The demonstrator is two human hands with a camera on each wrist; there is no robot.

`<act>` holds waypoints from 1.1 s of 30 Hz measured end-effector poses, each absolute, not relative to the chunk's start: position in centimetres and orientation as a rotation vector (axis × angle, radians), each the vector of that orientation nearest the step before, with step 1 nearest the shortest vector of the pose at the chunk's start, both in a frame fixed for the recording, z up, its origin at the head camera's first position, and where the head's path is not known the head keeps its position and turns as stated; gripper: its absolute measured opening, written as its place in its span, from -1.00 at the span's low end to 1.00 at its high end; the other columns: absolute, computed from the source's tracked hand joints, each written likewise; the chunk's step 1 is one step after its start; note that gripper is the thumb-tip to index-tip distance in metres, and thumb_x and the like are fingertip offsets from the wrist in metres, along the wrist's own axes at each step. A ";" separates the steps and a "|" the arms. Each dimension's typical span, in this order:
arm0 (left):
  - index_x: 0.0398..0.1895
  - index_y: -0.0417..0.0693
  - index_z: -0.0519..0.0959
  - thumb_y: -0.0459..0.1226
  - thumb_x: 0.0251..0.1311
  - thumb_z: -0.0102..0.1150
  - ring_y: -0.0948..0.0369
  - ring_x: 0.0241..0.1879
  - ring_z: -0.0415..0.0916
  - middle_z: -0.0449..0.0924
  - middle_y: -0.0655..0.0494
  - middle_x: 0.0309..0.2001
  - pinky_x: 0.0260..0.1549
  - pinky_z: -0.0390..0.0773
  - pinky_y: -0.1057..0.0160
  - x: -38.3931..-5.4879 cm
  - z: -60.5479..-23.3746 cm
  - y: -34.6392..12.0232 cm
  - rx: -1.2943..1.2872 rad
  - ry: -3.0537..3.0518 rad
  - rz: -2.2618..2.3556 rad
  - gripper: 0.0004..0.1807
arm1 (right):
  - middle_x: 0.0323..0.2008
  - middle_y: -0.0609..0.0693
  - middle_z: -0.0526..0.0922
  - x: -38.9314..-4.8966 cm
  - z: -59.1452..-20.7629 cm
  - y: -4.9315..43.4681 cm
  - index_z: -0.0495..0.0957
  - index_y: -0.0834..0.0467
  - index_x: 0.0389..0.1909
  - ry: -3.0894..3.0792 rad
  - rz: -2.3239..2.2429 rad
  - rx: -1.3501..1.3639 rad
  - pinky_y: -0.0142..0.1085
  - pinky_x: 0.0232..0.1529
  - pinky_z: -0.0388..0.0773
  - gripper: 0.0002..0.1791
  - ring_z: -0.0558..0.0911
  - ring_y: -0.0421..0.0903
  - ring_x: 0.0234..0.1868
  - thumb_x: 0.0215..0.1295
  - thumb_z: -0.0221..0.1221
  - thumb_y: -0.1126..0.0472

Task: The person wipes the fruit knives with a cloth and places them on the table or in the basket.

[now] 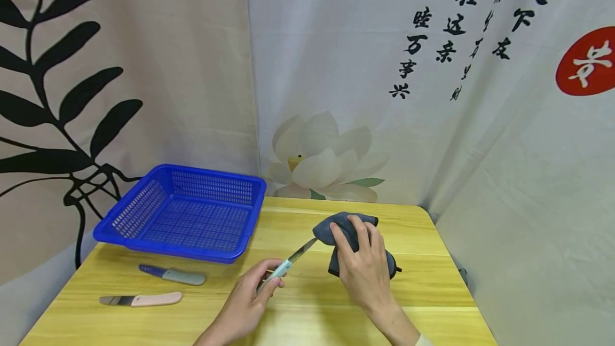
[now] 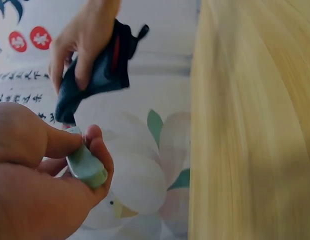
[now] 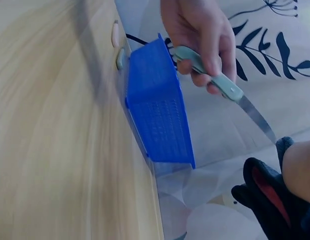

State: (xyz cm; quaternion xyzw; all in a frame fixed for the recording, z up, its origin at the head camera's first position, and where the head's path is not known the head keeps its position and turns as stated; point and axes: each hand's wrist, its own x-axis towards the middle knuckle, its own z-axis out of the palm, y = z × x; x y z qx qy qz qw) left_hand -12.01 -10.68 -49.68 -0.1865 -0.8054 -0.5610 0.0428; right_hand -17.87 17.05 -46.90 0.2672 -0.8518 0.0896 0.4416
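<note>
My left hand [image 1: 250, 300] grips a folding knife by its mint-green handle [image 1: 277, 273], thumb along one side. The bare metal blade [image 3: 257, 119] points up and right, its tip right at the edge of a dark grey-blue cloth [image 1: 342, 228]. My right hand [image 1: 363, 266] holds that bunched cloth from above, fingers curled over it. In the left wrist view the cloth [image 2: 97, 75] hangs folded under the fingers, with a black loop at one corner. The right wrist view shows the knife's handle [image 3: 210, 72] pinched between thumb and fingers.
A blue plastic basket [image 1: 235, 252] stands at the back left of the wooden table [image 1: 307, 324]. In front of it lie a knife with a blue blade and grey-green handle [image 1: 183, 276] and one with a pink handle [image 1: 156, 299]. A printed curtain [image 1: 336, 68] hangs behind.
</note>
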 end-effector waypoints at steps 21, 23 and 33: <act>0.25 -0.07 0.66 -0.10 0.87 -0.46 0.21 0.01 0.66 0.68 0.09 0.10 -0.01 0.79 0.14 -12.6 -51.0 -11.1 -0.717 -2.280 -0.570 -0.43 | 0.33 0.36 0.63 -16.2 -46.3 17.7 0.74 0.05 0.36 -2.047 0.402 0.697 0.21 0.11 0.66 -0.54 0.59 0.33 0.15 0.84 -0.09 0.09; 0.22 -0.07 0.67 -0.09 0.88 -0.43 0.20 -0.02 0.65 0.70 0.08 0.08 -0.06 0.74 0.14 -12.7 -50.9 -11.1 -0.718 -2.258 -0.549 -0.44 | 0.33 0.35 0.63 -15.9 -46.3 17.4 0.74 0.04 0.37 -2.048 0.398 0.725 0.20 0.11 0.67 -0.55 0.58 0.31 0.17 0.85 -0.09 0.09; 0.26 -0.07 0.69 -0.56 0.57 -0.06 0.12 0.06 0.64 0.69 0.01 0.11 -0.09 0.67 0.07 -12.7 -50.5 -11.1 -0.741 -2.265 -0.515 -0.56 | 0.35 0.23 0.64 -14.5 -47.4 15.3 0.73 -0.08 0.38 -2.067 0.232 0.881 0.10 0.06 0.69 -0.55 0.57 0.19 0.16 0.88 -0.11 0.05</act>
